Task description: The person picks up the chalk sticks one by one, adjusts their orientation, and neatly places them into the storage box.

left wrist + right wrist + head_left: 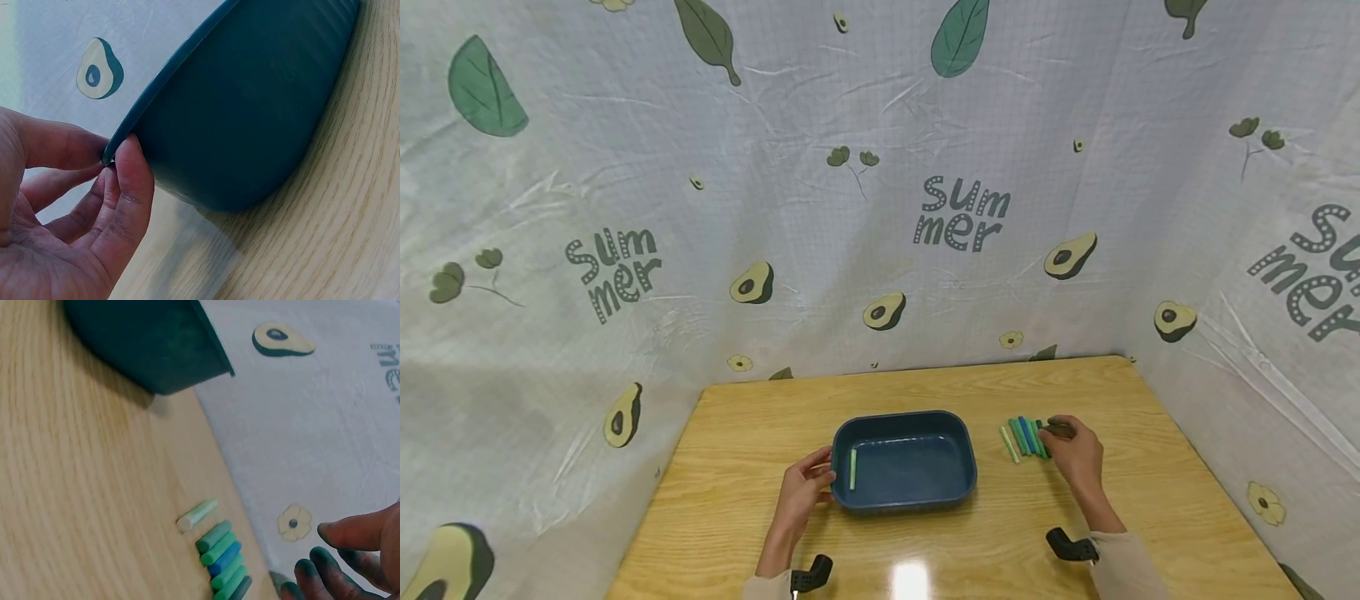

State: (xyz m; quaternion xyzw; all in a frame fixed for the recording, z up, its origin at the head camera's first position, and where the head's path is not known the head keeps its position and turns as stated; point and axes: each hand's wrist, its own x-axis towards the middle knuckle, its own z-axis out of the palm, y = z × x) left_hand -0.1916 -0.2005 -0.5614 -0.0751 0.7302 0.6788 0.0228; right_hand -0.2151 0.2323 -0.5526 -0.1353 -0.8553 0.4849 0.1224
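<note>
My left hand (801, 493) pinches the left rim of a dark blue dish (901, 504) between thumb and fingers; the left wrist view shows this grip on the dish (244, 112) close up. Inside the dish, near its left wall, lies one light green chalk stick (853, 469). Right of the dish is a row of several chalk sticks: a pale one (198, 516) a little apart, then green ones (214, 536), a blue one (225, 559) and a dark one (240, 588). Over the row's right end is my right hand (1075, 454), thumb and green-stained fingers apart, nothing visible between them.
The wooden table (745, 433) backs onto a white curtain (820, 225) printed with avocados, leaves and lettering. The curtain also runs along both sides. A small black device (812, 575) is worn at the left wrist, another black device (1070, 546) at the right.
</note>
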